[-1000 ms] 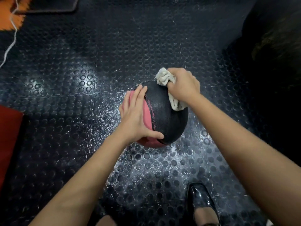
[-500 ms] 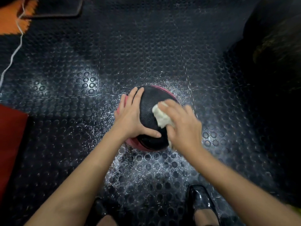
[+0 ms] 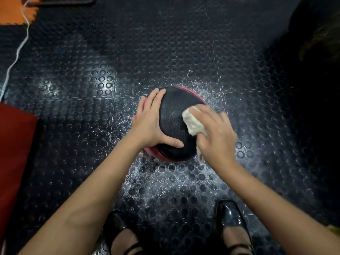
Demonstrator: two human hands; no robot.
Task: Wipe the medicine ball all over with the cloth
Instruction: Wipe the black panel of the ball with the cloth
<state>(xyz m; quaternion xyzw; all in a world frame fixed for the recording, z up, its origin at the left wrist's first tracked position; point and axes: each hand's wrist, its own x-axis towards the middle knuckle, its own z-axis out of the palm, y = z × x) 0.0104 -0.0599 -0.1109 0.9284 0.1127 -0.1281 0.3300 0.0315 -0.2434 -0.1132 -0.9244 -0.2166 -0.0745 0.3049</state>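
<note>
Black-and-red medicine ball [image 3: 173, 118] sits on the studded floor [image 3: 165, 52] under your flat, open left hand [image 3: 150, 122], while your right hand [image 3: 215, 137] clamps the cloth [image 3: 193, 124] against its right flank.

Medicine ball [image 3: 173, 118] showing matt, grainy black panel, leather-like, with pink edging. Cloth [image 3: 194, 124] looking soft, off-white, nubbly, possibly terry. Floor [image 3: 165, 52] showing black studded rubber, glistening, speckled white. Shoes [image 3: 232, 219] gleaming glossy black, patent-like.
</note>
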